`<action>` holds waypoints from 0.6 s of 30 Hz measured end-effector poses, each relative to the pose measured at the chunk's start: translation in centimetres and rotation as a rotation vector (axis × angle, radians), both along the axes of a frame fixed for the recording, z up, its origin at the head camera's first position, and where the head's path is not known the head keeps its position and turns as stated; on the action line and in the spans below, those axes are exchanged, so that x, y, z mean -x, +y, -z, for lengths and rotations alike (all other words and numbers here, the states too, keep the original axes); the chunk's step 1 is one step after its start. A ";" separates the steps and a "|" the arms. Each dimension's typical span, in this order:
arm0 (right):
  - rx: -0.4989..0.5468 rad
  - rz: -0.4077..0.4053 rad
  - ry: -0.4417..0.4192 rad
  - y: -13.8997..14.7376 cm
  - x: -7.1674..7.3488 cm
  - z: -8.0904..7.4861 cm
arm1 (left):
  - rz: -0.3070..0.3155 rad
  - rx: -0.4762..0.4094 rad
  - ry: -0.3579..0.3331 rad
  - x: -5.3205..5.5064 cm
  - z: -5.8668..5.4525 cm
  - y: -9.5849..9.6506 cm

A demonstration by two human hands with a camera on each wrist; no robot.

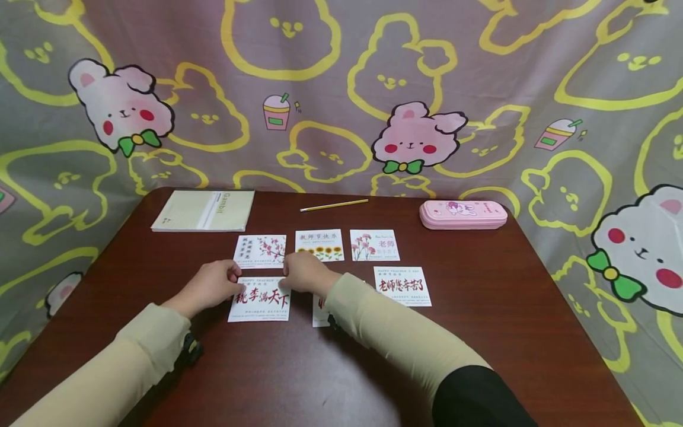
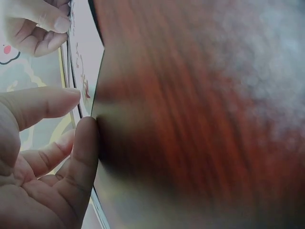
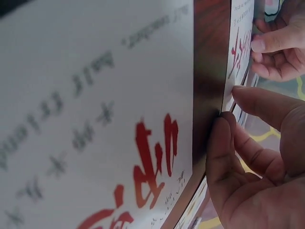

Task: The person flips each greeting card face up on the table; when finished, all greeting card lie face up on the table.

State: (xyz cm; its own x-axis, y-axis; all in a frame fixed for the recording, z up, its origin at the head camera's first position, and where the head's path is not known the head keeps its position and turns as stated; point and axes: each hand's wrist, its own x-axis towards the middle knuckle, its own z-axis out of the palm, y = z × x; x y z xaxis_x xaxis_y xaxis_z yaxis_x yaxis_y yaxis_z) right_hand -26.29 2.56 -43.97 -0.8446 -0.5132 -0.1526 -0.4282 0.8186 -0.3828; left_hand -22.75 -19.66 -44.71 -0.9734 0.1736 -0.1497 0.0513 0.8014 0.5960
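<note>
A white card with red brush lettering [image 1: 259,309] lies in front of me, in the nearer row at its left end. My left hand [image 1: 210,287] pinches its left edge between thumb and fingers. At the opposite edge, near the upper right corner, my right hand [image 1: 309,276] pinches the same card. In the left wrist view the card [image 2: 88,57] is seen nearly edge-on. A second red-lettered card [image 1: 319,317] is mostly hidden beneath my right forearm; the right wrist view shows its lettering [image 3: 155,162] close up. Another such card [image 1: 402,287] lies farther right.
Behind are cards with plum blossom [image 1: 251,250], sunflowers [image 1: 318,237] and pink carnations [image 1: 365,244]. A notebook [image 1: 187,210], a yellow pencil [image 1: 336,205] and a pink pencil case [image 1: 463,214] lie along the brown table's back edge, before a patterned curtain [image 1: 320,89].
</note>
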 end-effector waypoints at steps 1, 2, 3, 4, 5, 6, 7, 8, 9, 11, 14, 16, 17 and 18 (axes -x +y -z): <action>0.017 0.003 -0.011 0.1 0.1 0.0 | -0.004 -0.008 -0.005 0.0 0.0 -0.1; 0.039 0.009 -0.028 0.3 0.3 0.0 | -0.005 -0.018 -0.011 0.1 0.0 -0.1; 0.068 0.015 -0.053 0.5 0.4 0.0 | -0.006 -0.028 -0.017 0.1 0.1 -0.2; 0.103 0.024 -0.084 0.8 0.5 0.0 | -0.005 -0.043 -0.023 0.1 0.2 -0.3; 0.144 0.038 -0.124 1.1 0.6 -0.1 | -0.011 -0.058 -0.033 0.1 0.2 -0.4; 0.200 0.057 -0.176 1.4 0.6 -0.1 | -0.012 -0.075 -0.040 0.1 0.3 -0.5; 0.253 0.071 -0.224 1.7 0.7 -0.1 | -0.013 -0.090 -0.048 0.1 0.3 -0.7; 0.304 0.078 -0.276 2.2 0.7 -0.2 | -0.011 -0.106 -0.057 0.1 0.3 -0.9; 0.343 0.078 -0.317 2.8 0.8 -0.3 | -0.011 -0.122 -0.062 0.1 0.3 -1.1; 0.411 0.073 -0.380 4.0 0.9 -0.6 | -0.013 -0.155 -0.065 0.1 0.1 -1.7; 0.422 0.018 -0.360 6.6 1.3 -1.5 | -0.018 -0.172 -0.045 0.0 -0.6 -3.0; 0.389 -0.003 -0.282 8.8 1.5 -2.4 | -0.028 -0.166 -0.009 0.1 -1.4 -3.9; 0.369 -0.013 -0.235 10.1 1.7 -2.8 | -0.038 -0.148 0.011 0.1 -1.8 -4.4; 0.345 -0.015 -0.184 11.5 1.8 -3.3 | -0.043 -0.124 0.037 0.1 -2.2 -5.0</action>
State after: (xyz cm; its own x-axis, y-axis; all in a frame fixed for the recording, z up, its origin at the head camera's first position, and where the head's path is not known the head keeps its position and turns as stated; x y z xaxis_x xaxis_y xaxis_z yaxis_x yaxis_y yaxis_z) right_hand -28.06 14.07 -40.69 -0.8114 -0.5728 -0.1167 -0.3379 0.6226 -0.7058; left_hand -22.88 -24.62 -42.48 -0.9847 0.1468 -0.0935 0.0424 0.7233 0.6892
